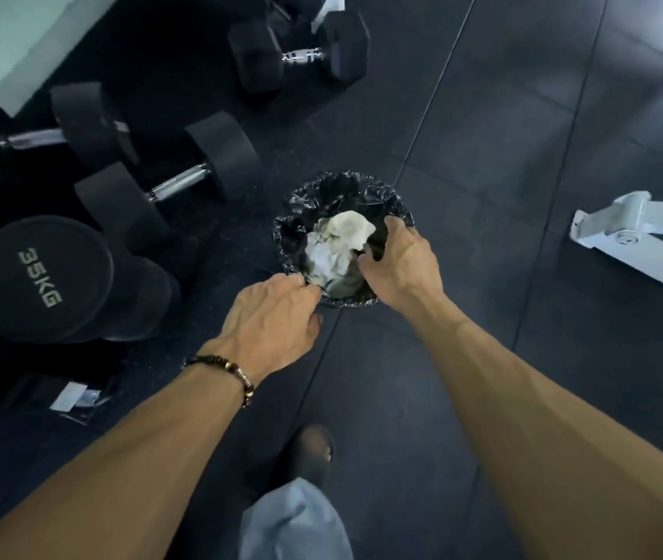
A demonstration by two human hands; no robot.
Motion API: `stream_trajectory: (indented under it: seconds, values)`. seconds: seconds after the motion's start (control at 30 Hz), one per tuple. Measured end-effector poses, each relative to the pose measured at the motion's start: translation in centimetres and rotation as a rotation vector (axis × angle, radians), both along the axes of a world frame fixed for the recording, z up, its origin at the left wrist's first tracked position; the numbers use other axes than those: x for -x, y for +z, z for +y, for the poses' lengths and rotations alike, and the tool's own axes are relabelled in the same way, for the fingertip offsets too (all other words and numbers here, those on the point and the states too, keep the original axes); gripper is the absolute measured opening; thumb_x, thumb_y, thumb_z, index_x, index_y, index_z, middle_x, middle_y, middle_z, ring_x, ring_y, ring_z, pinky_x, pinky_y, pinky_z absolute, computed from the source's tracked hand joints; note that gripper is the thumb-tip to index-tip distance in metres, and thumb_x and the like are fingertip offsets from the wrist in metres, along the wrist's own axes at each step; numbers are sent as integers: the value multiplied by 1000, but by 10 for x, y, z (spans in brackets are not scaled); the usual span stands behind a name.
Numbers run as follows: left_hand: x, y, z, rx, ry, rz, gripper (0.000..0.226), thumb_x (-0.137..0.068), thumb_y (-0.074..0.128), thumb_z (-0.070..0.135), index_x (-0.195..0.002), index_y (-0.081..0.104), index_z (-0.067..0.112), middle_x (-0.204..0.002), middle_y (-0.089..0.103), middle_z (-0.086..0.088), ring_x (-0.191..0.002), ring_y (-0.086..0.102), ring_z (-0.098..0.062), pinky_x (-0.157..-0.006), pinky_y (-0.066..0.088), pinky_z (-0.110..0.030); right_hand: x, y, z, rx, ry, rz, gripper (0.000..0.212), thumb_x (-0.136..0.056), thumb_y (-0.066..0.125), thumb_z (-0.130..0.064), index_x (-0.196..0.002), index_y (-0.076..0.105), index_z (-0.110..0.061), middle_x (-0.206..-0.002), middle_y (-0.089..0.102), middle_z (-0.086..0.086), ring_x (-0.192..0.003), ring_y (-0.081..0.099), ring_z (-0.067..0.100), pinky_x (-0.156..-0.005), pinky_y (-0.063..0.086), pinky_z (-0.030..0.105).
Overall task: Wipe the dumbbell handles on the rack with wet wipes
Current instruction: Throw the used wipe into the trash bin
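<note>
Far L: dumbbells (184, 171) on rack, chrome handles bare, well apart from fingers. 35KG dumbbell (39, 276) nearest, L of left hand (269, 317).

Left hand: fingers curled at near rim of bin (305, 204), appear to pinch black liner; prob. steadying bag. Exact pinch hard to tell.

Ctr: crumpled wipes (338, 248) inside bin, between both hands' fingertips, touching neither clearly. Judged: used wipes discarded.

Right hand (398, 260): fingers bent over far-R rim, thumb toward wipes, gripping liner edge.

Far R: white frame (625, 232), well apart.
</note>
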State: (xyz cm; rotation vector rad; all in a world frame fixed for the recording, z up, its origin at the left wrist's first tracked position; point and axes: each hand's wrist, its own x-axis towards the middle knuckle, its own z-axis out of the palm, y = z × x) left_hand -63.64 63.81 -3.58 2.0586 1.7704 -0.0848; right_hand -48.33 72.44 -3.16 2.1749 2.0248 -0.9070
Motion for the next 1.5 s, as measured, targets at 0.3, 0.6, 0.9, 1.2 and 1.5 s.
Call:
stream_trajectory:
  seconds: [0.3,0.6,0.9,1.2,1.5]
  values:
    - [-16,18,-4,56,-227,60,30,-99,46,38,-120,60,21,-115,58,3,-110,55,-18,-82,47,-33,-31,29,-60,-74,153,-94,28,-97,51,-27,-119,53,-10,-116,56,9,-109,54,32,-75,41,37]
    - [-45,59,-63,37,-578,30,31,-100,46,38,-121,59,20,-115,58,2,-112,54,-19,-83,47,-34,-47,92,-181,-103,9,-239,34,-100,47,-34,-129,48,-16,-123,55,5,-114,52,29,-88,43,42]
    - [-134,94,-172,-29,-980,-39,29,-100,44,38,-117,61,22,-111,60,3,-106,58,-17,-84,48,-32,-115,134,-356,-91,-383,-312,28,-101,43,-33,-121,50,-15,-115,57,4,-104,53,26,-82,40,37]
    - [-266,107,-354,-73,-1336,-110,31,-101,43,40,-122,59,23,-111,60,7,-104,58,-14,-77,45,-28,-211,147,-577,-53,-751,-387,30,-102,41,-38,-123,50,-17,-118,54,1,-107,51,25,-82,36,36]
    - [-368,84,-570,-31,-1620,-162,29,-100,44,37,-114,64,20,-111,60,5,-103,59,-17,-76,43,-29,-285,128,-806,17,-1107,-376,31,-99,45,-33,-123,54,-14,-116,56,5,-105,51,30,-80,35,38]
